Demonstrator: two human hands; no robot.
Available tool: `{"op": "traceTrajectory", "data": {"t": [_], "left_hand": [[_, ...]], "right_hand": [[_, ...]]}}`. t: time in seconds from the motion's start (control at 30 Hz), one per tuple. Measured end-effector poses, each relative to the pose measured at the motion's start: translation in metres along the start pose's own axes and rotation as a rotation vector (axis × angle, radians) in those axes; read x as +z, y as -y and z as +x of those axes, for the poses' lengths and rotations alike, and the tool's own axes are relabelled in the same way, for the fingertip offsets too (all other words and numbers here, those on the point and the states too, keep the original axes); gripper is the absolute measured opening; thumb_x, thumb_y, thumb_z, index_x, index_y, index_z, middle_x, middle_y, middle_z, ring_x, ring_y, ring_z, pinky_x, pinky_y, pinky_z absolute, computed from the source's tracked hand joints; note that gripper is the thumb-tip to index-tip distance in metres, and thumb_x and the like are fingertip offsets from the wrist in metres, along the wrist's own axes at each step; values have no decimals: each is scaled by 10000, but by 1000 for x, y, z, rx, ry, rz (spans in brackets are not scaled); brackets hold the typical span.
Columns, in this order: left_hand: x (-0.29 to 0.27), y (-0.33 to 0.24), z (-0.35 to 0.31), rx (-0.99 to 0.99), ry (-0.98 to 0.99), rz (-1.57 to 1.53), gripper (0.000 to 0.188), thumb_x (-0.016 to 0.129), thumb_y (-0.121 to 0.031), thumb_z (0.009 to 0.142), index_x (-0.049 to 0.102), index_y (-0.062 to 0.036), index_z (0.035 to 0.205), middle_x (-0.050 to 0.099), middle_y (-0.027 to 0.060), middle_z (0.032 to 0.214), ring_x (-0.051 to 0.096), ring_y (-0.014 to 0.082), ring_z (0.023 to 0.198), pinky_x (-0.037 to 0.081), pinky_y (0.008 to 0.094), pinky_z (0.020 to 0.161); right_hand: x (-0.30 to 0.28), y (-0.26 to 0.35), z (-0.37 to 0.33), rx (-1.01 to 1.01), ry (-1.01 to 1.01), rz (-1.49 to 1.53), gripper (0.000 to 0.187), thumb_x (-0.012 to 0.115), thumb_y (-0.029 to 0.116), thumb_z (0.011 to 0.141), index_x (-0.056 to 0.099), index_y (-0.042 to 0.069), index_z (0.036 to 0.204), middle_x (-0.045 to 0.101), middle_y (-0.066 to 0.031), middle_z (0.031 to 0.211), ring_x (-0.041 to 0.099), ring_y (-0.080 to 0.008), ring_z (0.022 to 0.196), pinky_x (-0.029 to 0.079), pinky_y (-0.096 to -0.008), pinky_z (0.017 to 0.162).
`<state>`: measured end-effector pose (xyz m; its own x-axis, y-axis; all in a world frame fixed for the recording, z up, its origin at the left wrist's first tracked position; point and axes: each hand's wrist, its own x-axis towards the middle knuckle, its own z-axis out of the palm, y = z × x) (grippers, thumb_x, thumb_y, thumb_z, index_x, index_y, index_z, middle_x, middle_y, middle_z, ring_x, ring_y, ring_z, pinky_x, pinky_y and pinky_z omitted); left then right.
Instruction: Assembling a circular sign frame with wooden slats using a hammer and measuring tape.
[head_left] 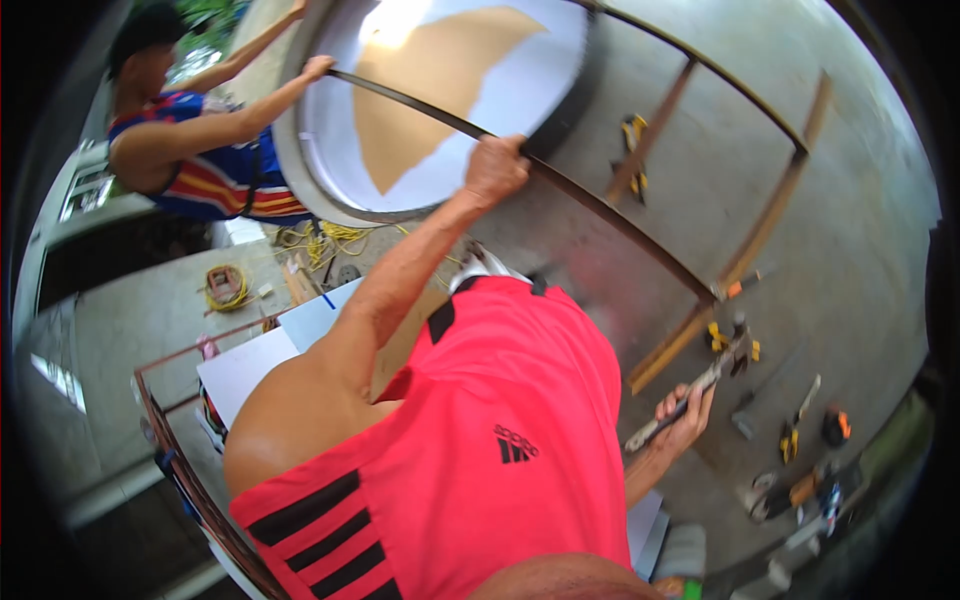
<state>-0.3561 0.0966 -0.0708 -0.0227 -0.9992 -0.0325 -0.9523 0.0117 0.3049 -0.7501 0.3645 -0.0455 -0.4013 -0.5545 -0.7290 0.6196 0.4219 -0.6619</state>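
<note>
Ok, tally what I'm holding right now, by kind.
Hammer, in the right fingers: 1
Long dark rail, in the left fingers: 1
Total: 2

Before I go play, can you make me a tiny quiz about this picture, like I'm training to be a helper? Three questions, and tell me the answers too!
1. Which of the worker's two hands holds the hammer?
2. True or false: the left hand is empty.
3. Pick one: the other person wears a cap that is (a) yellow, (b) black, (c) white.

Key:
1. The right hand.
2. False; it grips a dark bar.
3. (b).
</note>
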Motion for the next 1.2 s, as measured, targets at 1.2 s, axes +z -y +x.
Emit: {"op": "traceTrajectory", "data": {"t": [1.2], "left_hand": [[-3, 0, 4, -91, 120, 9, 253, 709, -160, 762, 689, -31, 978, 664, 239, 781, 670, 408, 821, 536, 500, 757]], "right_hand": [[22, -6, -3, 40, 30, -155, 611, 556, 163, 1002, 294, 182, 1554, 478, -31, 741, 451, -107, 471, 388, -264, 373]]}}
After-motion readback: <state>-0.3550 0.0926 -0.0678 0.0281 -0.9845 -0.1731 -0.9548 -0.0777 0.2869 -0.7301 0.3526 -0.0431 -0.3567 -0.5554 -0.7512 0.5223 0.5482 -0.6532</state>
